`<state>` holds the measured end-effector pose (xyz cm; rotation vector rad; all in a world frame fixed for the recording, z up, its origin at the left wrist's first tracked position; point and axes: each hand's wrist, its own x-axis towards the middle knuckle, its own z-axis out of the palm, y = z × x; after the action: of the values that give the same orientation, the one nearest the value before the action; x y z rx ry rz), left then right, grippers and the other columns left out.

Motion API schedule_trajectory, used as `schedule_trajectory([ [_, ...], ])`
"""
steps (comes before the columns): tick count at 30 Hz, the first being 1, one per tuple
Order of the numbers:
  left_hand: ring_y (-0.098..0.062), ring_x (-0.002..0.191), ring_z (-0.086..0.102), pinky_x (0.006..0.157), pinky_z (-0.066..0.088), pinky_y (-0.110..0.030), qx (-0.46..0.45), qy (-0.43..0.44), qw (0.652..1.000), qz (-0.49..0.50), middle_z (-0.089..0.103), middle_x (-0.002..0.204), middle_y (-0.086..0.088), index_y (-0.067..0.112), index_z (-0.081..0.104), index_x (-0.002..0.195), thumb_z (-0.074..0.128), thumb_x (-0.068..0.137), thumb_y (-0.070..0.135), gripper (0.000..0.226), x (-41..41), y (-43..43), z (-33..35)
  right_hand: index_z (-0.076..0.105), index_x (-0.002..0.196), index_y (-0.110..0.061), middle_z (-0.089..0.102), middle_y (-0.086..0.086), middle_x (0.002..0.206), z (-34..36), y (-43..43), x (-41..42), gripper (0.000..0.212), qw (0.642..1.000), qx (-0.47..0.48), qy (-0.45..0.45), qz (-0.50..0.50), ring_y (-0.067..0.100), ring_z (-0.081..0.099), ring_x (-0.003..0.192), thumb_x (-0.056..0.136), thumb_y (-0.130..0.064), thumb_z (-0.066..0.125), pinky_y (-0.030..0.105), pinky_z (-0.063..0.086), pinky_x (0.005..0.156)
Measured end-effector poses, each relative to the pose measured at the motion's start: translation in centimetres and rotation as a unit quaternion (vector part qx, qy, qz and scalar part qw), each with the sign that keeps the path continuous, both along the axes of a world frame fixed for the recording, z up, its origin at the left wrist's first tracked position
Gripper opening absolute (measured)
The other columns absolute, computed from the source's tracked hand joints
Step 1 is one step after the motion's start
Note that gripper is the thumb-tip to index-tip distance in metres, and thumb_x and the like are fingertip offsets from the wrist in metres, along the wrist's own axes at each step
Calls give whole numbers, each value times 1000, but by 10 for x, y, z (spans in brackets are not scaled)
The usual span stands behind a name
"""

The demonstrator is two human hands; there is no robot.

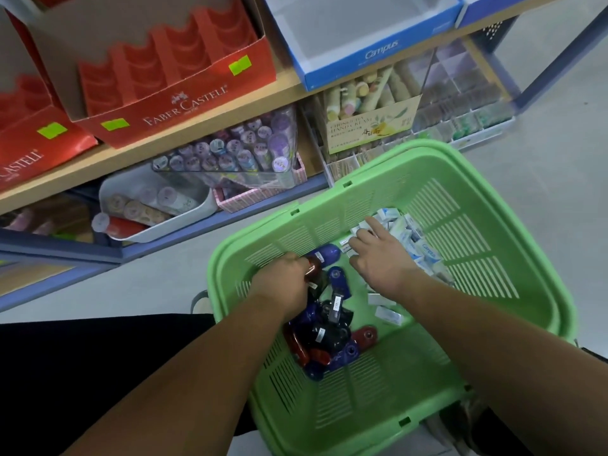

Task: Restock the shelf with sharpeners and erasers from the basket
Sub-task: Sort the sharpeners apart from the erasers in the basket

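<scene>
Plainly the restocking had barely begun: both kinds of stock lay in the green basket [427,159] on the floor, and none of it could be seen on the shelf [204,125]. The sharpeners [325,340], dark blue and dark red, sat heaped in the near-left part of the basket, while the erasers [411,238], small white and pale-blue packets, were piled against its far-right wall, with a few strays lying between the two heaps. The left hand [283,283] was down at the top of the sharpener heap, its grip closed round one or more of them. The right hand [381,258] rested on the eraser pile with its grip wide, fingers spread and holding nothing. Above, the red display boxes [184,103] showed empty compartments and the blue box [371,57] looked empty too, so these were probably where the goods belonged. Nearly everything was left to do. On the lower shelf a clear tub [237,153] held purple-capped tubes, and a white bin [154,205] held several more tubes.
</scene>
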<state>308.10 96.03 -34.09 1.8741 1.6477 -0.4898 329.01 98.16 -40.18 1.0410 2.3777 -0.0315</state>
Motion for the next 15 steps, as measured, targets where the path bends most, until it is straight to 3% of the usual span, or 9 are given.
schedule_trajectory([
  [2, -23, 105, 61, 90, 56, -41, 27, 10, 999, -21, 58, 119, 0, 21, 59, 125, 61, 93, 18, 32, 2, 0, -2, 72, 116, -22, 49, 14, 141, 0, -4, -7, 28, 999, 24, -47, 6, 38, 38, 136, 88, -27, 70, 65, 8, 121],
  [4, -23, 107, 59, 87, 56, -41, 51, 8, 997, -59, 57, 121, 0, 22, 55, 128, 62, 92, 18, 37, 3, 0, -8, 69, 118, -20, 46, 14, 139, 9, -10, -14, 27, 999, 8, -45, 9, 37, 36, 134, 92, -24, 63, 59, 17, 119],
  [5, -24, 111, 57, 88, 55, -41, 61, 1, 994, -86, 56, 124, 1, 22, 53, 130, 62, 92, 19, 39, 5, 0, -12, 71, 110, -19, 51, 11, 128, 12, -12, -21, 23, 1000, 9, 0, 7, 33, 44, 125, 88, -22, 65, 51, 33, 111],
  [6, -24, 116, 54, 92, 53, -41, 62, -12, 992, -114, 55, 128, 1, 22, 52, 133, 62, 93, 22, 41, 8, 1, -15, 72, 98, -19, 56, 6, 114, 15, -13, -27, 18, 998, -1, 64, -14, 28, 53, 110, 80, -22, 72, 41, 45, 92],
  [7, -25, 122, 51, 97, 49, -41, 50, -24, 990, -133, 53, 133, 1, 22, 51, 137, 62, 94, 26, 44, 11, 2, -18, 72, 89, -19, 58, 3, 102, 16, -15, -31, 18, 991, -11, 128, -48, 24, 59, 96, 72, -22, 78, 34, 46, 71],
  [8, -26, 128, 48, 103, 46, -41, 29, -31, 989, -139, 50, 139, 0, 23, 48, 142, 62, 94, 30, 50, 13, 3, -20, 71, 88, -18, 57, 1, 97, 13, -17, -33, 19, 976, -47, 185, -103, 22, 62, 88, 72, -22, 80, 30, 40, 61],
  [10, -27, 136, 40, 109, 41, -44, -18, -15, 991, -130, 40, 152, 0, 29, 39, 152, 66, 92, 40, 67, 13, 4, -26, 64, 100, -16, 55, 2, 97, 11, -24, -39, 14, 913, -186, 231, -280, 24, 64, 90, 86, -17, 67, 28, 39, 62],
  [12, -27, 138, 34, 108, 43, -47, -35, 16, 990, -135, 30, 155, 0, 34, 37, 152, 71, 87, 47, 75, 10, 3, -33, 58, 99, -17, 57, -1, 88, 7, -29, -42, 11, 821, -274, 274, -420, 22, 61, 85, 88, -17, 62, 23, 40, 62],
  [15, -26, 131, 35, 102, 45, -46, -24, 29, 990, -136, 34, 141, -2, 31, 50, 140, 76, 83, 49, 65, 9, 2, -37, 57, 88, -27, 60, -7, 79, -2, -33, -40, 13, 762, -324, 316, -463, 18, 61, 78, 85, -19, 65, 19, 41, 57],
])
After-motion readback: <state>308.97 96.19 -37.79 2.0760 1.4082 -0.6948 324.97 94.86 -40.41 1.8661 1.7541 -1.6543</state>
